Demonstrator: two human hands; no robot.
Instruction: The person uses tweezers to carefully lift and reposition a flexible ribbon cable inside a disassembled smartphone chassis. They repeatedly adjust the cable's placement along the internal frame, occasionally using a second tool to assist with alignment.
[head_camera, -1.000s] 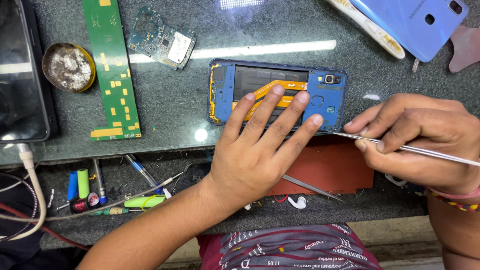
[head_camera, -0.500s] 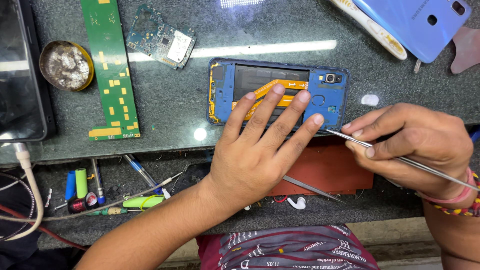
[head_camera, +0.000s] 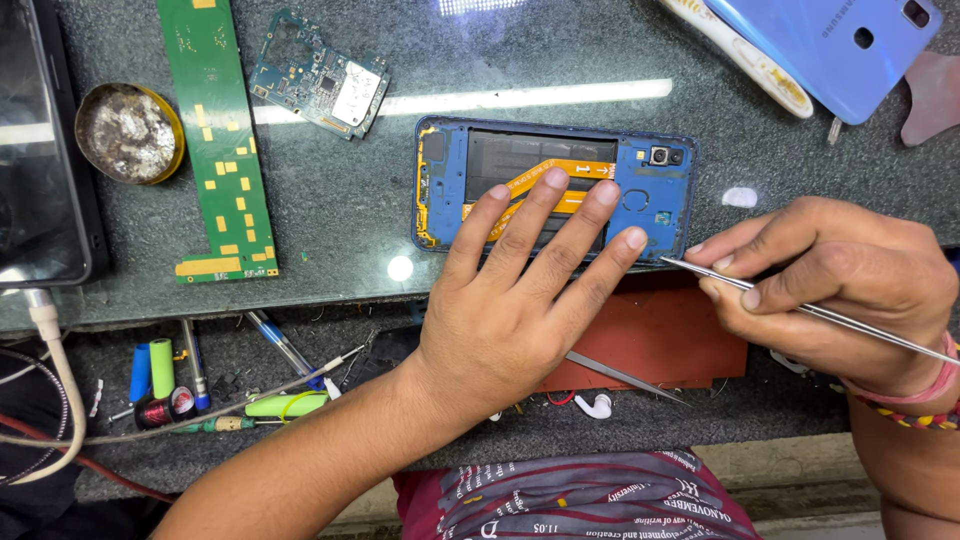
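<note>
Nearest, the right hand (head_camera: 835, 275) pinches a slim metal tool (head_camera: 800, 305) closed between thumb and fingers, the rod slanting from the wrist at the near right up to a tip at the far left. That tip sits at the near right corner of the opened blue phone (head_camera: 555, 185), which lies with its long axis left to right on the grey worktop (head_camera: 330, 230). The left hand (head_camera: 520, 300) lies flat and spread, grasping nothing, fingertips pressing the phone's orange ribbon (head_camera: 560, 172). The right hand is therefore nearer that corner.
</note>
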